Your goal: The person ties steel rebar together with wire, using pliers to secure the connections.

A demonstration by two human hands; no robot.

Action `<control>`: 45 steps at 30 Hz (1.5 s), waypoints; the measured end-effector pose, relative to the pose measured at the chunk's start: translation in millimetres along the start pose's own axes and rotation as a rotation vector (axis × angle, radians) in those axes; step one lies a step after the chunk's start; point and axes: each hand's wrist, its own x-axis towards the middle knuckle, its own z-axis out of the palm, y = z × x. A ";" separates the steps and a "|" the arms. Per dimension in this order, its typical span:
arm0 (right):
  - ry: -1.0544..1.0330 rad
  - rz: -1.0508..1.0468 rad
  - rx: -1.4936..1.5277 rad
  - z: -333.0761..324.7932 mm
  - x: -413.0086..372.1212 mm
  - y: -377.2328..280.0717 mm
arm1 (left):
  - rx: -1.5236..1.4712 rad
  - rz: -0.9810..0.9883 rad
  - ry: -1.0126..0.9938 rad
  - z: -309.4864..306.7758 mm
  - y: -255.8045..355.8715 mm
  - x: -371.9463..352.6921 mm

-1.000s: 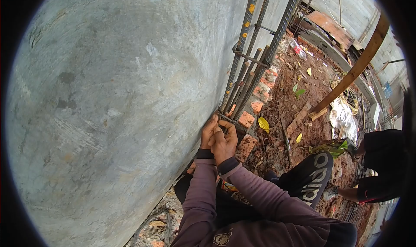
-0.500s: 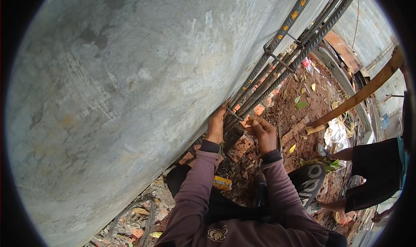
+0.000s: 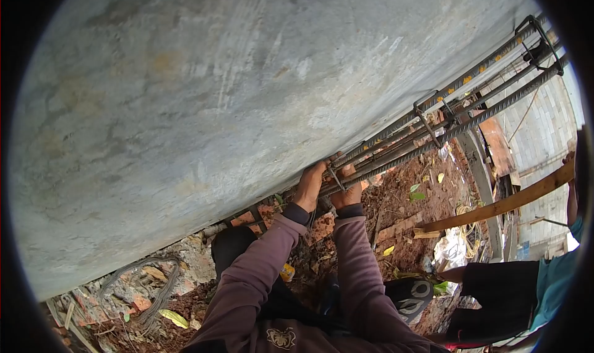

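A long cage of ribbed rebar [image 3: 476,119] runs slantwise beside the grey wall, with square stirrups around its bars. My left hand [image 3: 310,187] is closed around the cage's wall side, by the near stirrup [image 3: 336,178]; its fingertips are partly hidden. On the outer side, my right hand [image 3: 348,195] reaches in between the bars with bent fingers. The bars cover those fingertips, and whatever they pinch cannot be made out. A few thin strands hang below my left hand. Farther along the cage sits another stirrup [image 3: 427,124].
The concrete wall [image 3: 185,118] fills the left. Coiled wire [image 3: 158,285] lies on rubble at the lower left. Another person [image 3: 495,291] stands at the right, near a slanting wooden plank [image 3: 495,207]. Red soil [image 3: 396,198], brick pieces and leaves cover the ground.
My right hand has moved from outside the cage to in among the bars, close to my left hand. The view has turned, so the cage lies flatter. The other person shows more.
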 end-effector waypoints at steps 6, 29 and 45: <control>0.014 0.092 0.186 3.0 -1.7 -0.2 | 0.092 -0.025 -0.030 -2.1 7.8 -0.3; 0.229 -0.159 0.122 12.7 -34.7 3.0 | 0.640 0.303 0.094 -7.3 35.4 -47.7; -0.184 0.023 -0.073 -50.6 -21.7 -30.4 | 0.687 0.524 0.231 12.5 18.7 -36.4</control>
